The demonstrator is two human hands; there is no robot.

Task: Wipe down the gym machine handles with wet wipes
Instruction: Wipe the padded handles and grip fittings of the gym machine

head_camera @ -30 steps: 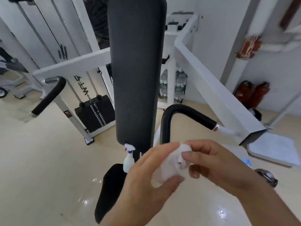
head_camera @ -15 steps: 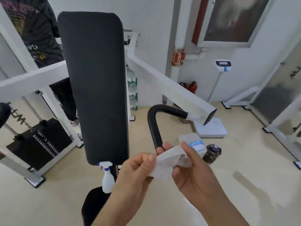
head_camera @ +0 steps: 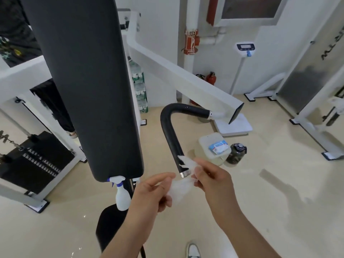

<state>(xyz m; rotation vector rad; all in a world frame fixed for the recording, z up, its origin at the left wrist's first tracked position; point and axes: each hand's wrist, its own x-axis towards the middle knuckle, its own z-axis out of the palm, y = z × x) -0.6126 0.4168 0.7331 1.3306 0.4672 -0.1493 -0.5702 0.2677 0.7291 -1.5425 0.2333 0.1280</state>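
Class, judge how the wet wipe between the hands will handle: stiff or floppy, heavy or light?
Probably floppy: the wet wipe sags and crumples between the left hand and right hand. Likely light: fingertip pinches alone hold it.

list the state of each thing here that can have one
left hand, pinches the wipe
right hand, pinches the wipe
wipe, spread between the two hands, upper edge at the handle's lower end
handle, gripped by neither hand
spray bottle, upright below the back pad
wipe pack, lying on a white jug, open or closed unclear
dark bottle, upright on the floor, cap on
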